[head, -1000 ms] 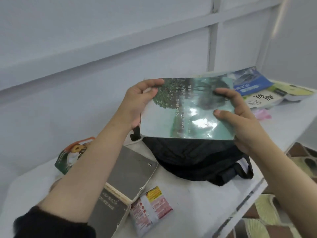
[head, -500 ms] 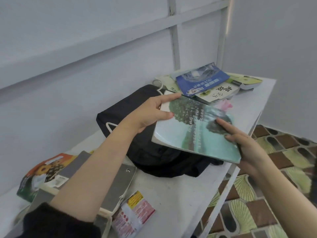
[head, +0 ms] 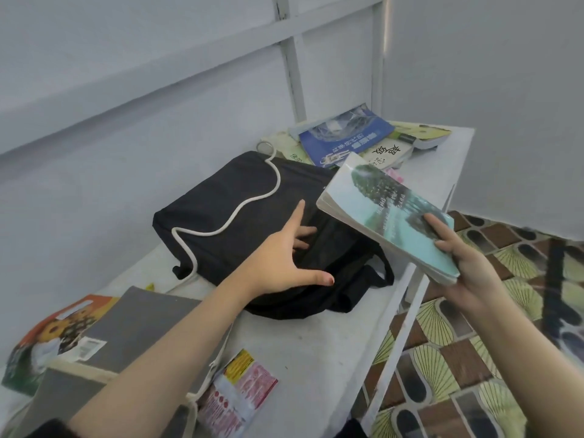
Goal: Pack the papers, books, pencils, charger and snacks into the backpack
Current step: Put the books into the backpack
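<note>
The backpack [head: 227,210] lies mid-table [head: 316,336], with a cord [head: 232,218] across it. The left hand [head: 284,257] rests on it, fingers spread and gripping nothing. At 3 o'clock the right hand [head: 467,267] pinches a tilted book [head: 388,216] by its near corner. A stack [head: 344,137] sits at 1 o'clock, a snack [head: 240,393] at 7.

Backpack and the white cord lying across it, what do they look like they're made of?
Backpack: thin woven synthetic, probably nylon or polyester, matte black; it slumps and creases. White cord: matte, bending in loose curves; could be braided rope or rubbery cable, too blurred to tell.
</note>
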`<state>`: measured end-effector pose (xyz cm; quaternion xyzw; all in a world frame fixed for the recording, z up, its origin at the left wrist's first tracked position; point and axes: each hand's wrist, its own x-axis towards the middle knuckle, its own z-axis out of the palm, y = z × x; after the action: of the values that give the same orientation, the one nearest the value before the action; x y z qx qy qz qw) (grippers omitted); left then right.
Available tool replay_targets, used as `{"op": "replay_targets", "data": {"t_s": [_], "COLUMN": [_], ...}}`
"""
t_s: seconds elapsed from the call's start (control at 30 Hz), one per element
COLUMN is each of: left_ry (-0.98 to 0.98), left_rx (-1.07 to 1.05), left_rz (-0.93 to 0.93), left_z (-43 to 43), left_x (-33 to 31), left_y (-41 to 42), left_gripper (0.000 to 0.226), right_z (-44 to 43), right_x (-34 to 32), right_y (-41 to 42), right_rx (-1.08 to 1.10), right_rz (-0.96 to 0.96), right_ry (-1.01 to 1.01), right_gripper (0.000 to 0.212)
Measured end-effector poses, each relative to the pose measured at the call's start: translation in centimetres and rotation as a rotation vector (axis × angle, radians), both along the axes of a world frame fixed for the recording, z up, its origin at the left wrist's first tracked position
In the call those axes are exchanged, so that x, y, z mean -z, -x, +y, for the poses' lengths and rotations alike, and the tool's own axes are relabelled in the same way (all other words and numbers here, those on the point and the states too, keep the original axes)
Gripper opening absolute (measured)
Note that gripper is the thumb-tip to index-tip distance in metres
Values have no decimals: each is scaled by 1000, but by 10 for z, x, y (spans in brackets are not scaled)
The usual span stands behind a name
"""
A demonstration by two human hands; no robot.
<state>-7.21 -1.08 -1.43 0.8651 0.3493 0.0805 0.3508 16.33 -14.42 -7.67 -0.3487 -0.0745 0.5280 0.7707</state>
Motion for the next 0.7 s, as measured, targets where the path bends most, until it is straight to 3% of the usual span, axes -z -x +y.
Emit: {"op": "replay_targets", "data": {"t_s": [0.2,0.47,0.53,0.6,0.7], "left_ry": [-236,-558,-609,-660,-1017], "left_rx": [-248,-491,-514,-503,-186], "left_rz": [-162,-218,-176,-18,189], "left_z": [8,57,73,83,82], "left_x": [-12,-50,-49,-41,-17], "left_y": [6,31,36,38,32], "left_gripper": [73,57,57,64,72], "right_z": [1,2,3,4,8], "right_x": [5,7,10,13,18], "right_y": [2,9,11,12,11], "right_rx": [-11,-123,-148,-168,-194], "right_rz": [-10,-51,-84,-118,-163], "right_ry": [28,38,61,87,138], "right_gripper": [42,45,48,48,47]}}
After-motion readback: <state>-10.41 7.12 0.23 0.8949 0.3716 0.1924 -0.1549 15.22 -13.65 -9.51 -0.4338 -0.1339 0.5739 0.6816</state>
